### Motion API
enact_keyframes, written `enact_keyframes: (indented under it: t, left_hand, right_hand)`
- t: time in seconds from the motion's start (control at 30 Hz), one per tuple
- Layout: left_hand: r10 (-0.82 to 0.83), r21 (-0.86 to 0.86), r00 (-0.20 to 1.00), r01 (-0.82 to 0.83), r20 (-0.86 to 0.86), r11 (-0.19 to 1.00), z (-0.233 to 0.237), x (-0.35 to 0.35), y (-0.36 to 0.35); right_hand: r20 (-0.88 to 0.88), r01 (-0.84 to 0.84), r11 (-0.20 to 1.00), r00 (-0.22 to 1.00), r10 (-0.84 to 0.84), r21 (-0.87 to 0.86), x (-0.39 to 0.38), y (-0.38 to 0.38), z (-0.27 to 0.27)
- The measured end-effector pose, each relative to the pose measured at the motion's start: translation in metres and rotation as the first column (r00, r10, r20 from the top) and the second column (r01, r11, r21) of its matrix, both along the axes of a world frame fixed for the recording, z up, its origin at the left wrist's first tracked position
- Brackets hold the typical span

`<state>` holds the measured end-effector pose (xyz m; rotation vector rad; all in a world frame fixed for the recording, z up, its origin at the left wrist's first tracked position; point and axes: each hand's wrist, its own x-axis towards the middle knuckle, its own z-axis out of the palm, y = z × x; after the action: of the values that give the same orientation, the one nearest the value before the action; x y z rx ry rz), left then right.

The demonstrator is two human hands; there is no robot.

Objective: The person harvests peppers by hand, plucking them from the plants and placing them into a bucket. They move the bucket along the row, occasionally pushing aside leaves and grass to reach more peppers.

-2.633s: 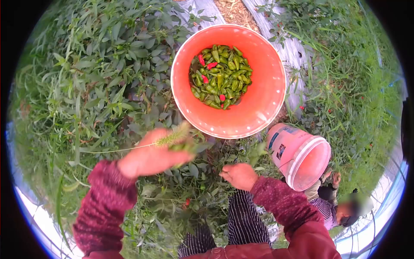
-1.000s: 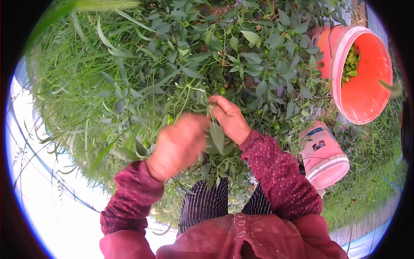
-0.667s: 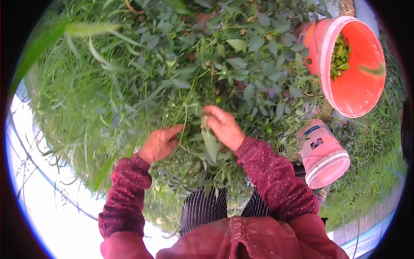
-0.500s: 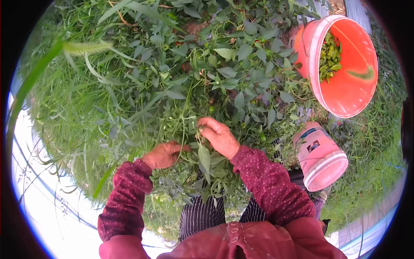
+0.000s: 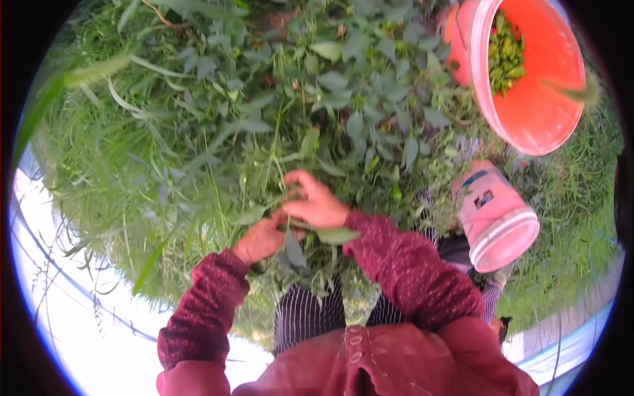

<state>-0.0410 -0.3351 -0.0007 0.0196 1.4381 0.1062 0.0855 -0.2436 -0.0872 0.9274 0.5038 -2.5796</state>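
Observation:
My left hand [image 5: 261, 239] is low among the pepper plants [image 5: 356, 132], its fingers closed around a thin leafy stem [image 5: 288, 221]; leaves and blur partly cover the fingertips. Just above and right of it is my right hand [image 5: 317, 201], thumb and index finger apart with the stem near them. Its thumb comes close to the left fingertips, and I see nothing held in it. A long leaf [image 5: 337, 235] lies in front of the right wrist. Green peppers [image 5: 506, 56], with a touch of red, lie inside the large orange-red bucket [image 5: 551, 125] at upper right.
A smaller pink bucket [image 5: 495, 208] lies tilted at right, its rim toward me. Tall grass [image 5: 112, 178] fills the left side, and a blurred grass seed head [image 5: 96, 69] is close to the camera. White sheeting [image 5: 79, 317] shows at lower left. My striped trouser legs [image 5: 309, 317] are below the plants.
My right hand has moved left and its finger and thumb have parted. My left hand has moved slightly right, so the hands now nearly meet. The view has shifted, raising the buckets in the picture.

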Motion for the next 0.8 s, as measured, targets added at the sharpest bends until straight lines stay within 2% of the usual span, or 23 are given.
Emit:
enact_keyframes:
  t: [0.07, 0.1, 0.13, 0.17, 0.2, 0.27, 0.33, 0.4, 0.43, 0.47, 0.5, 0.53, 0.57, 0.6, 0.63, 0.7, 0.73, 0.8]
  left_hand:
    - [0.012, -0.012, 0.999, -0.011, 0.051, 1.000, 0.000, 0.004, 0.007]
    - [0.023, -0.004, 0.996, -0.022, 0.085, 1.000, -0.002, 0.005, 0.008]
    - [0.028, -0.014, 0.995, -0.027, 0.091, 1.000, -0.007, 0.007, 0.003]
    - [0.136, -0.038, 0.977, -0.131, 0.167, 0.991, -0.013, 0.009, -0.005]
    - [0.242, -0.073, 0.941, -0.231, 0.238, 0.970, -0.017, 0.010, -0.010]
    - [0.197, -0.076, 0.958, -0.185, 0.210, 0.980, -0.018, 0.012, -0.007]
    - [0.113, -0.070, 0.967, -0.099, 0.230, 0.993, -0.023, 0.011, -0.010]
    - [0.063, -0.058, 0.970, -0.051, 0.236, 0.997, -0.022, 0.009, -0.009]
    - [-0.180, 0.014, 0.966, 0.181, 0.185, 0.983, -0.018, 0.009, -0.007]
    - [-0.413, 0.067, 0.905, 0.407, 0.106, 0.911, -0.014, 0.005, -0.003]
    - [-0.419, 0.074, 0.905, 0.414, 0.071, 0.907, -0.008, 0.001, 0.000]
    - [-0.509, 0.220, 0.855, 0.517, -0.097, 0.827, -0.001, -0.002, 0.003]
    - [-0.562, 0.332, 0.782, 0.623, -0.270, 0.708, 0.007, -0.005, 0.005]
    - [-0.576, 0.409, 0.691, 0.723, -0.436, 0.557, 0.014, -0.006, 0.009]
    - [-0.573, 0.404, 0.683, 0.731, -0.454, 0.550, 0.019, -0.006, 0.013]
    - [-0.739, 0.374, 0.534, 0.838, -0.412, 0.397, 0.029, -0.005, 0.022]
    - [-0.737, 0.372, 0.531, 0.840, -0.419, 0.395, 0.033, -0.004, 0.025]
    - [-0.758, 0.368, 0.328, 0.921, -0.564, 0.124, 0.037, -0.004, 0.033]
  right_hand:
    - [-0.012, 0.004, 0.991, 1.000, -0.003, 0.136, 0.000, -0.008, -0.008]
    - [-0.004, -0.002, 0.992, 1.000, 0.002, 0.126, -0.001, -0.008, -0.009]
    - [-0.022, 0.093, 0.994, 0.995, -0.092, 0.052, -0.001, -0.009, -0.009]
    - [-0.033, 0.188, 0.982, 0.981, -0.189, -0.023, -0.001, -0.009, -0.009]
    - [-0.025, 0.187, 0.982, 0.982, -0.188, -0.034, -0.002, -0.004, -0.004]
    - [0.153, 0.198, 0.955, 0.974, -0.167, -0.219, -0.004, 0.009, 0.008]
    - [0.165, 0.231, 0.948, 0.966, -0.197, -0.219, -0.002, 0.004, 0.007]
    - [0.154, 0.205, 0.976, 0.969, -0.191, -0.076, -0.001, 0.002, 0.009]
    - [0.172, 0.208, 0.977, 0.965, -0.198, -0.039, 0.000, 0.006, 0.015]
    - [0.145, 0.212, 0.977, 0.968, -0.206, -0.024, 0.006, 0.001, 0.012]
    - [0.134, 0.236, 0.972, 0.964, -0.231, -0.019, 0.013, -0.009, 0.002]
    - [0.122, 0.259, 0.966, 0.959, -0.256, -0.014, 0.013, -0.014, -0.002]
    - [0.092, 0.264, 0.965, 0.961, -0.263, -0.003, 0.010, -0.014, 0.003]
    - [0.171, 0.347, 0.932, 0.929, -0.327, -0.103, 0.008, -0.014, 0.011]
    - [0.261, 0.428, 0.882, 0.890, -0.374, -0.197, 0.005, -0.012, 0.017]
    - [0.266, 0.416, 0.884, 0.896, -0.357, -0.215, 0.000, -0.005, 0.026]
    - [0.286, 0.403, 0.884, 0.898, -0.333, -0.238, -0.001, -0.003, 0.028]
    - [0.239, 0.395, 0.881, 0.911, -0.337, -0.262, 0.002, -0.001, 0.022]
